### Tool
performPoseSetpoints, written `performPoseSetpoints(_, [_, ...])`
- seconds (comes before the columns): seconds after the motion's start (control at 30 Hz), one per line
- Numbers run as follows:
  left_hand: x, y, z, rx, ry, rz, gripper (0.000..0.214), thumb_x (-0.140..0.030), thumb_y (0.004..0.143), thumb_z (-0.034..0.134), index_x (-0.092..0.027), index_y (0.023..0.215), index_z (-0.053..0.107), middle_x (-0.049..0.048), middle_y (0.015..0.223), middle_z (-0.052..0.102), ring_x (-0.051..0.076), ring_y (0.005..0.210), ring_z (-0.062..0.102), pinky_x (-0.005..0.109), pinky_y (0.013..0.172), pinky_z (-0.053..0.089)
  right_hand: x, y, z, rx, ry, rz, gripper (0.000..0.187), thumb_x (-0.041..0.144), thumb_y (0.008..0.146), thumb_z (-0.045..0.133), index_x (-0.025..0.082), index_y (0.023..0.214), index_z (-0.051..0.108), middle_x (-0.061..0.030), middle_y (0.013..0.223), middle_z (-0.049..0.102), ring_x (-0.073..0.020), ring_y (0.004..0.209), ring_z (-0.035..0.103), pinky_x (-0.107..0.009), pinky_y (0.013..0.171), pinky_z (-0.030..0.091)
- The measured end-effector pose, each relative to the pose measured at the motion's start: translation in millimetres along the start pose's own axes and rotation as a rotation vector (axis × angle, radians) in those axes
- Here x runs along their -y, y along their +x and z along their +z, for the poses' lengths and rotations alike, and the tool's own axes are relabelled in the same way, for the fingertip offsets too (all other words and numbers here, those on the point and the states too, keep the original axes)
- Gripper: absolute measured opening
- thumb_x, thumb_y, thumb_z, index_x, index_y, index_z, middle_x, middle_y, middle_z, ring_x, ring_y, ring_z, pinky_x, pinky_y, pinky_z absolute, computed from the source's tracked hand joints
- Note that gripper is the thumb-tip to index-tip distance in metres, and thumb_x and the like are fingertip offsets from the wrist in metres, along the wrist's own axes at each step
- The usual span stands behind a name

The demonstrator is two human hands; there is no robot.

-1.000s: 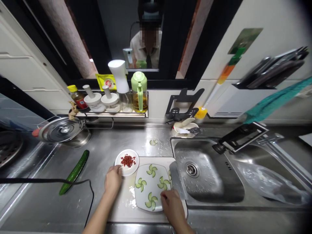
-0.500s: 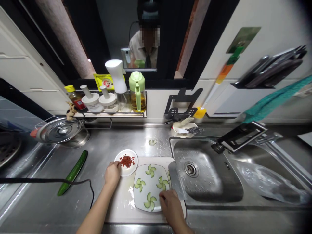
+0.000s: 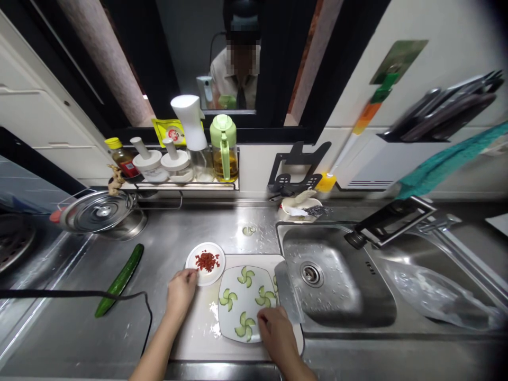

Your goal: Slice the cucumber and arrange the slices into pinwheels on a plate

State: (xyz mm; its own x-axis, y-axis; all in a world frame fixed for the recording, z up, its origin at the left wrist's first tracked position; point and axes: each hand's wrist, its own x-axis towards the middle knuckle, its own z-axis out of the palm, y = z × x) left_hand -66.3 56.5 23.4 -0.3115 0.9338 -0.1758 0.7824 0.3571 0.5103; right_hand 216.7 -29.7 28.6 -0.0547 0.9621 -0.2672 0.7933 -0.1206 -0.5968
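My left hand (image 3: 180, 292) rests at the near rim of a small white dish (image 3: 196, 255) of red goji berries (image 3: 207, 261), its fingertips curled together at the dish edge. My right hand (image 3: 275, 332) sits at the near right edge of a white square plate (image 3: 242, 301), fingers bent down onto it. The plate carries several pinwheel shapes made of cucumber slices (image 3: 246, 276). Plate and dish lie on a white cutting board (image 3: 198, 333). What, if anything, either hand pinches is too small to make out.
A whole cucumber (image 3: 121, 279) and a black cable (image 3: 79, 294) lie left on the steel counter. A cleaver blade (image 3: 288, 291) rests by the sink (image 3: 337, 280). A pot lid (image 3: 97, 211), condiment rack (image 3: 182, 169) and faucet (image 3: 391, 222) stand behind.
My left hand has drawn back slightly from the berry dish toward me. My right hand has edged a little left along the plate's near rim.
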Motion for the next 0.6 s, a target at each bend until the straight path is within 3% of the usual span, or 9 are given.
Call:
performPoseSetpoints(0.33, [-25, -62, 25.7, 0.139, -0.286, 0.218, 0.026, -0.034, 0.08, 0.048, -0.02, 0.078, 0.07, 0.005, 0.088, 0.072, 0.018, 0.079, 0.064, 0.027, 0.075, 0.048, 15, 7, 4, -0.05, -0.011, -0.049, 0.017, 0.014, 0.081, 0.048, 0.022, 0.079, 0.064, -0.0022, 0.075, 0.063, -0.02, 0.085, 0.051, -0.028, 0.076, 0.034])
performPoseSetpoints(0.6, [-29, -79, 44.4, 0.159, -0.322, 0.24, 0.024, -0.029, 0.081, 0.048, -0.021, 0.073, 0.069, 0.0049, 0.082, 0.071, 0.017, 0.078, 0.065, 0.026, 0.074, 0.049, 41, 27, 19, -0.055, -0.031, -0.126, 0.017, 0.012, 0.081, 0.05, 0.021, 0.074, 0.062, -0.0012, 0.073, 0.062, -0.0198, 0.083, 0.048, -0.028, 0.073, 0.031])
